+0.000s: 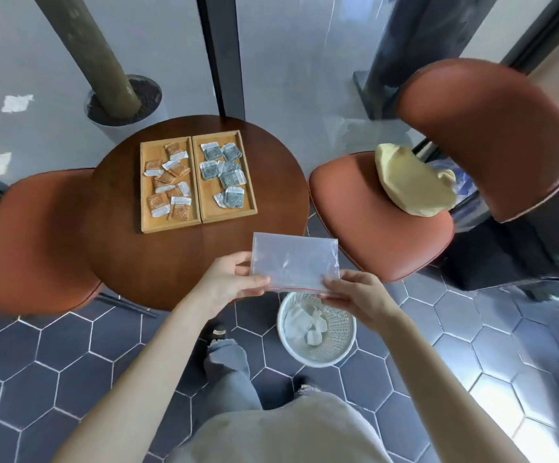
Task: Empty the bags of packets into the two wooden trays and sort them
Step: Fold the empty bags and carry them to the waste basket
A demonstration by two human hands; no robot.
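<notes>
Two wooden trays stand side by side on the round brown table [158, 262]. The left tray [147, 225] holds several orange packets [168, 182]. The right tray [249, 208] holds several grey-blue packets [228, 172]. I hold a clear zip bag [295, 260] with a red seal line over the table's near right edge; it looks empty. My left hand [234, 282] pinches the bag's lower left corner. My right hand [355, 295] grips its lower right corner.
A white plastic basket [345, 329] with crumpled clear bags sits on the tiled floor below the bag. An orange chair [31, 242] stands left of the table; another orange chair [381, 235], at the right, carries a yellow bag [411, 185]. A planter [124, 101] stands behind.
</notes>
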